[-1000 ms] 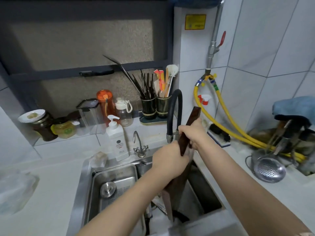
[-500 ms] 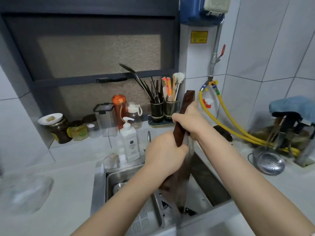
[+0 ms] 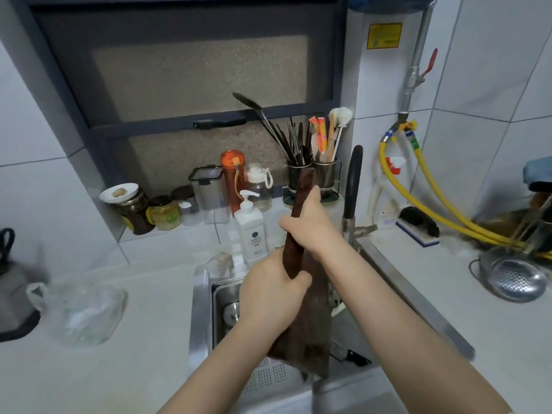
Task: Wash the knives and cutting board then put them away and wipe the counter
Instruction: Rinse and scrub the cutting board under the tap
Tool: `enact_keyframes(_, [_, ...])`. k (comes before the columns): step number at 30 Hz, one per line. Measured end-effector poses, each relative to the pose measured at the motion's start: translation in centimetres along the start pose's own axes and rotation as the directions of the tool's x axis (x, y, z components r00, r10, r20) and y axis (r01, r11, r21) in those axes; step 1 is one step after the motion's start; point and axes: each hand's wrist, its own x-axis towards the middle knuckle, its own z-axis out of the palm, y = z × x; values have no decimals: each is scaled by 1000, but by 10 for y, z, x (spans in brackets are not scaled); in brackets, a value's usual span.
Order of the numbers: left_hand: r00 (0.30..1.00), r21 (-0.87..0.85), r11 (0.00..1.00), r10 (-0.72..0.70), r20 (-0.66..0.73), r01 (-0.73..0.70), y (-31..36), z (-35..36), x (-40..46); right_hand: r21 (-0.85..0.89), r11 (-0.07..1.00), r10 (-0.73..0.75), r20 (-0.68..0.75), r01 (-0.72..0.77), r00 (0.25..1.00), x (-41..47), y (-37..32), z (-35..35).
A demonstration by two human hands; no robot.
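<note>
A dark brown wooden cutting board (image 3: 310,333) stands on edge, tilted, above the steel sink (image 3: 199,297). My left hand (image 3: 268,297) grips its near edge at mid-height. My right hand (image 3: 310,228) grips the same edge higher up, fingers wrapped round it. The board's top end reaches up in front of the utensil holders (image 3: 327,174). A dark knife handle (image 3: 357,357) shows in the sink behind the board's lower end. White counter (image 3: 128,369) lies on both sides.
A white soap pump bottle (image 3: 250,231) and a black-hosed faucet (image 3: 352,186) stand behind the sink. Jars and bottles line the window ledge. A clear plastic bag (image 3: 79,312) lies on the left counter. A metal strainer (image 3: 515,277), scrub brush and yellow hoses lie right.
The board has been lifted higher out of the sink and shifted left, both hands still gripping it. The view swung left, showing more of the left counter.
</note>
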Motion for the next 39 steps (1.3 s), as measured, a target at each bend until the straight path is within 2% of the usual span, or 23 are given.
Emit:
enact_keyframes(5, [992,-78,989,-123,-8,122,-10,21,15,-53,996,71,76,-67,995,22,13,8])
enact_keyframes(10, [966,-177,951,-258,-8,252,-14,55,32,-142,989,71,130,-52,989,46,32,7])
enact_keyframes(17, [898,-366,829,-438,47,423,-24,117,50,-311,950,103,256,-19,961,80,82,11])
enact_keyframes(23, [850,-330,791,-520,84,516,-28,154,74,-345,938,148,311,-33,939,113,131,14])
enact_keyframes(26, [836,-322,779,-541,91,539,-30,165,89,-335,942,114,336,5,935,127,149,13])
enact_keyframes(31, [847,-296,796,-520,114,528,-29,176,110,-218,975,34,330,41,943,142,180,1])
enact_keyframes(35, [860,-249,824,-487,150,510,-23,188,124,35,998,-54,257,47,965,134,217,-21])
enact_keyframes(37, [870,-185,851,-472,141,491,-20,198,126,138,990,-40,208,11,977,130,245,-28])
enact_keyframes(39, [880,-116,875,-454,140,470,-17,209,125,174,979,69,186,-102,980,134,277,-29])
